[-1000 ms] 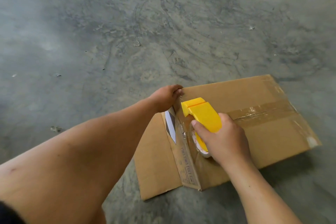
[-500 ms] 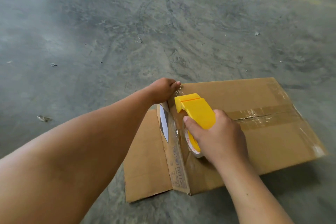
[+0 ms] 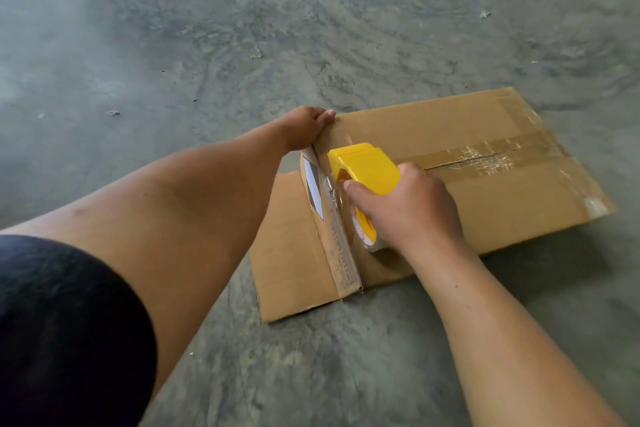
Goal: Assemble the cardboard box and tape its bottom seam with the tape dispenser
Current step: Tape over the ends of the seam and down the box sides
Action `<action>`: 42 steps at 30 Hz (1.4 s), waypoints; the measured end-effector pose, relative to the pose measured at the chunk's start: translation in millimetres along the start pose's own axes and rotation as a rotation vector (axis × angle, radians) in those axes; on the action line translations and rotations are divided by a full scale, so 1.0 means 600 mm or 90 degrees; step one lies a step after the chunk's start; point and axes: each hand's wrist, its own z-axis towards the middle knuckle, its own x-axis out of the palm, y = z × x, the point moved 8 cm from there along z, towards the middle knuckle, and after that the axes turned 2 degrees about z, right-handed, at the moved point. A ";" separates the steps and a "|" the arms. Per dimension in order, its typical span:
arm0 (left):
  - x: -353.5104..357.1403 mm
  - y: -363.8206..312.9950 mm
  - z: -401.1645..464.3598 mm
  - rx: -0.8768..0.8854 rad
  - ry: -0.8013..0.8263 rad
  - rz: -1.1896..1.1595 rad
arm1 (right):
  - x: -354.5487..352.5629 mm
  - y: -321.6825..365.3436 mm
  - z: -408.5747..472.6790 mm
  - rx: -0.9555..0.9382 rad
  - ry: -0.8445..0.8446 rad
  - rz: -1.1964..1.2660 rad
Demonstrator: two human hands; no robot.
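Cardboard box (image 3: 467,198) lies on the grey concrete floor (image 3: 173,45), its taped seam facing up and one flap (image 3: 291,246) spread flat at the left end. The left hand (image 3: 304,128) curls its fingers over the far left corner. The right hand (image 3: 408,208) grips the yellow tape dispenser (image 3: 363,166), pressed on the left edge. What is inside the box is hidden.

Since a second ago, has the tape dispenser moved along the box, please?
Cannot tell: the tape dispenser sits by the cardboard box's left edge as before; only the camera clearly shifted.
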 end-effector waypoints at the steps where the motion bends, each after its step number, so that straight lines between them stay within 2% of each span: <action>1: 0.002 -0.001 -0.003 -0.002 0.009 0.001 | -0.001 -0.006 -0.008 -0.001 0.002 -0.001; 14: 0.012 0.011 -0.001 0.009 0.022 -0.028 | -0.011 -0.051 -0.064 -0.012 -0.015 -0.012; 18: 0.009 0.013 -0.003 0.042 -0.032 -0.044 | -0.009 -0.050 -0.061 -0.020 -0.017 -0.012; 22: -0.001 -0.007 -0.013 0.139 -0.103 0.078 | -0.011 -0.049 -0.057 -0.018 -0.029 -0.022; 28: 0.042 -0.027 -0.053 0.281 -0.015 0.352 | -0.011 -0.043 -0.047 -0.002 -0.036 -0.013; 34: 0.093 -0.033 -0.123 0.380 -0.041 0.315 | -0.015 -0.044 -0.060 -0.005 -0.040 0.007; 42: 0.094 -0.032 -0.106 0.363 -0.023 0.282 | -0.015 -0.035 -0.043 -0.008 -0.023 0.015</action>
